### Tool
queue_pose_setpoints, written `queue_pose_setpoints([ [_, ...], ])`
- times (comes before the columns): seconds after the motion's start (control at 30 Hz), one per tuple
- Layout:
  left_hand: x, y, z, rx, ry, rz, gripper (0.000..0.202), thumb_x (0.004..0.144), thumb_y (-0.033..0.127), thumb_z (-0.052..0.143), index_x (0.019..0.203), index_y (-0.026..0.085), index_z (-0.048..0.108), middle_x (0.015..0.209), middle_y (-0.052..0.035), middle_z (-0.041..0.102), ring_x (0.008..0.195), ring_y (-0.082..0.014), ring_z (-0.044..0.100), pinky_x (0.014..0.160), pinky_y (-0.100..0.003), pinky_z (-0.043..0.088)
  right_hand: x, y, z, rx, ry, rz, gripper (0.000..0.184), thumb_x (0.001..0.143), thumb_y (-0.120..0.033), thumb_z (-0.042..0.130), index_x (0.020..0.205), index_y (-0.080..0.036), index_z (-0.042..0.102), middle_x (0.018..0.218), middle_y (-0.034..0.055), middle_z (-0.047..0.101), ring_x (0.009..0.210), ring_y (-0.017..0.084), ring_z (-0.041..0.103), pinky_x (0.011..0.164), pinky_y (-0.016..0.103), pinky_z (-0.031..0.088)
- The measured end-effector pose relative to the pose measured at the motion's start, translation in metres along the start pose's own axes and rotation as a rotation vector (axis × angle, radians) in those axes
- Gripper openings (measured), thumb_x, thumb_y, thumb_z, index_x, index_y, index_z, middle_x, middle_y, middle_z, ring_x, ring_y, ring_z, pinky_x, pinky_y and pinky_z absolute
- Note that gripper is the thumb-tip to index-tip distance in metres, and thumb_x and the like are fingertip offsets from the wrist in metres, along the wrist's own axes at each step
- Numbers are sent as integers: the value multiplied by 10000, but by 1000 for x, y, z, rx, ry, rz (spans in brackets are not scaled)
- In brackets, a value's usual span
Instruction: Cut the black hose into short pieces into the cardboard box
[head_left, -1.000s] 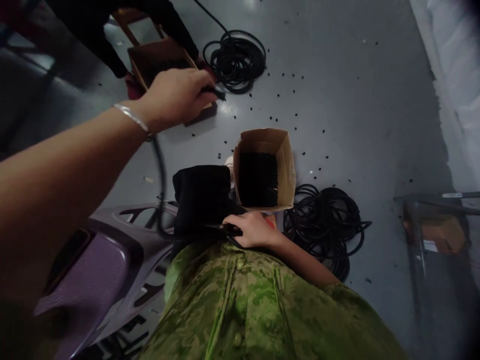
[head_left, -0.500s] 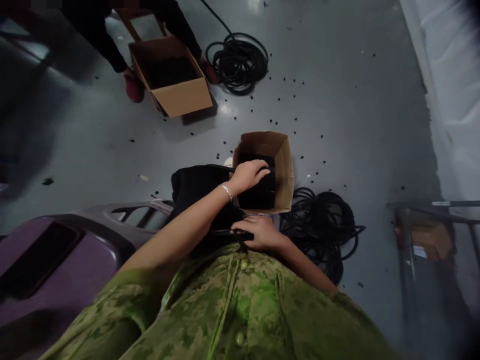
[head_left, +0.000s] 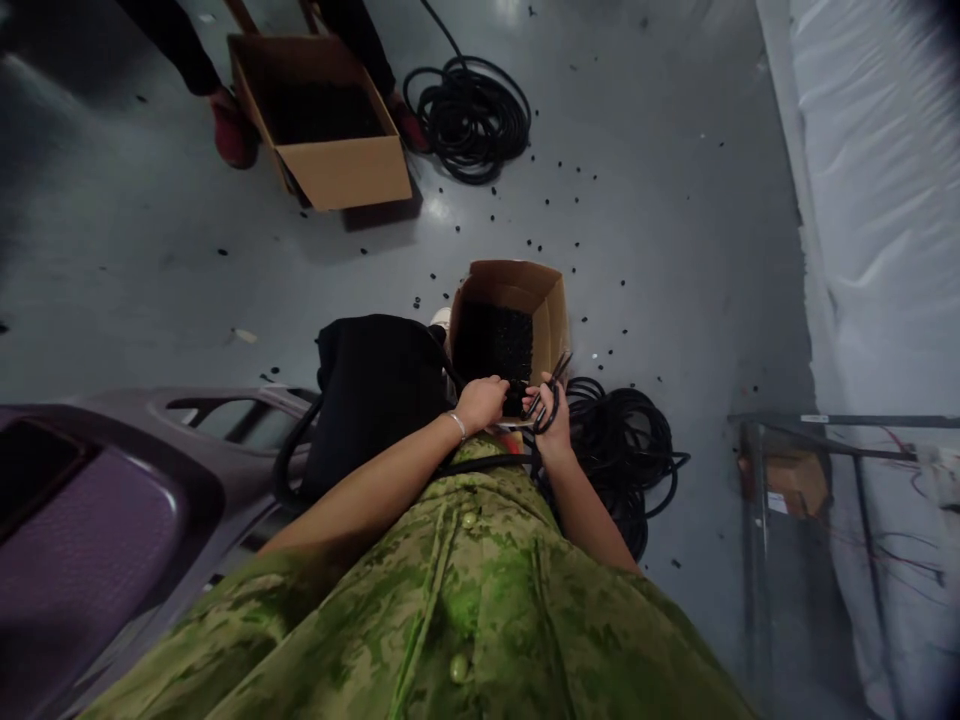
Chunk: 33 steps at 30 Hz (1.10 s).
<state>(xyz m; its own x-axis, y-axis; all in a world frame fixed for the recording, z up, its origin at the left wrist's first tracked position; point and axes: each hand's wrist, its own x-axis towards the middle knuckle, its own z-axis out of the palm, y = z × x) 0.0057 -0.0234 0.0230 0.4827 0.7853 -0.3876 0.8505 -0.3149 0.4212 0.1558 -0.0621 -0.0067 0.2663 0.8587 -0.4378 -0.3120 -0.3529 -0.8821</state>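
My right hand point(head_left: 553, 428) is closed around a black cable point(head_left: 554, 392), whose thin strands or ends stick out past the fingers at the near right corner of an open cardboard box point(head_left: 552, 300). Over the same box's near edge, my left hand point(head_left: 482, 403), with a bracelet at the wrist, has its fingers curled together close to the right hand. Whatever lies between those fingers is too small to make out. Small black pieces point(head_left: 499, 335) fill the bottom of the box. A thicker stretch of black cable point(head_left: 487, 463) runs across my lap.
Coiled black cable point(head_left: 630, 430) lies on the floor to the right. A black bag-like bundle point(head_left: 379, 400) sits left, beside a purple and grey chair point(head_left: 112, 530). Ahead, a person's legs flank a larger cardboard box point(head_left: 345, 172), near another cable coil point(head_left: 472, 120). Small black bits dot the floor.
My left hand has drawn back from inside the box to its near edge. My right hand has risen from my lap to the box's corner, with the cable ends now showing in it.
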Motion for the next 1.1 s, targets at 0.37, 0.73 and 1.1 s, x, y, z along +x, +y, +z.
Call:
queue_pose_setpoints([
  [0.37,17,-12,3,-141,49,-221,302,964,238,432,1169,139,631,1178,-155,667,1054,-245,670,868,-310,504,-28,59,-29,-488,-244,7,417,770,-558,641,998,-224,539,636,-62,547,583,128,541,575,239,443],
  [0.73,21,-13,0,-196,97,-277,291,955,233,457,1155,156,654,1172,-131,686,1065,-229,659,889,-301,492,-19,42,-6,-537,-267,0,391,821,-593,600,958,-233,533,632,-47,566,541,139,556,569,256,470],
  [1.1,17,-12,-2,-221,188,-200,326,975,249,450,1192,192,687,1144,-110,662,1054,-216,640,924,-307,467,-10,50,-5,-463,-275,55,402,792,-604,630,921,-229,564,643,-34,614,557,139,595,594,256,508],
])
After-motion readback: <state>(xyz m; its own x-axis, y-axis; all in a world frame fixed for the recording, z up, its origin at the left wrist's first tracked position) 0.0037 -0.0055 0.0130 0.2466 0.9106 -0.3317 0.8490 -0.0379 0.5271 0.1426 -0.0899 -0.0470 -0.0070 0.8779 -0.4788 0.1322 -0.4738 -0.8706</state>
